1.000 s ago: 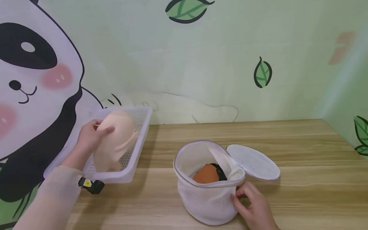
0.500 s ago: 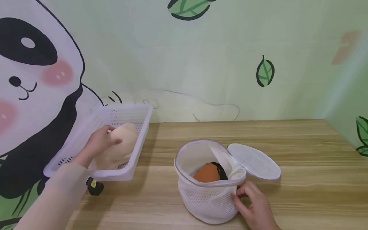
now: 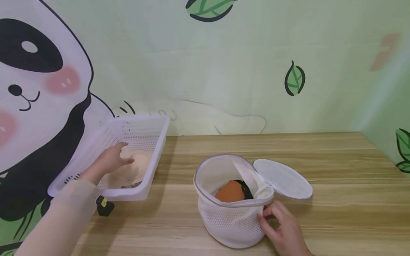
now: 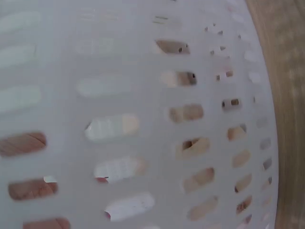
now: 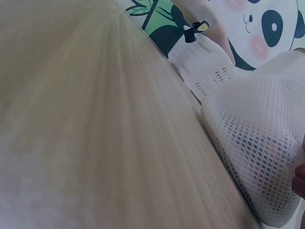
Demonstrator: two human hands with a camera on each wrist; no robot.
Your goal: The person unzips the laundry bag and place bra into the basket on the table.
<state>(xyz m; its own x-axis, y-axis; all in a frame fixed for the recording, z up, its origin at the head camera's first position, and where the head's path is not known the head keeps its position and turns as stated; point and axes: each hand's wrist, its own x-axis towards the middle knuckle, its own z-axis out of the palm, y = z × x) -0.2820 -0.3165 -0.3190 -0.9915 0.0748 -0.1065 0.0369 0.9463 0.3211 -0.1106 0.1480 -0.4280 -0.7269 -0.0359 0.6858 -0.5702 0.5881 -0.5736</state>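
Observation:
In the head view my left hand [image 3: 112, 159] is inside the white plastic basket [image 3: 162, 137], fingers and thumb spread apart. Just beyond and beneath it lies a beige bra [image 3: 141, 161] with smooth moulded cups, partly hidden by the hand. My right hand [image 3: 283, 227] pinches the side of a round white mesh laundry bag [image 3: 230, 224], near its rim. The bag stands upright, its mouth unzipped and its round lid [image 3: 285, 179] folded out to the right. An orange piece of clothing [image 3: 230, 192] with a black part lies in the bag. The left wrist view is filled by the slotted basket wall [image 4: 152, 105].
Basket and bag stand apart on a wood-grain table [image 3: 182, 209]. Behind the table is a light green wall [image 3: 230, 57] with painted leaves and a panda. A small black device [image 3: 105, 206] is worn at the left wrist, beside the basket's front rim.
My left hand has lowered the beige bra into the basket and let go of it, its fingers now spread. The right hand keeps its pinch on the bag.

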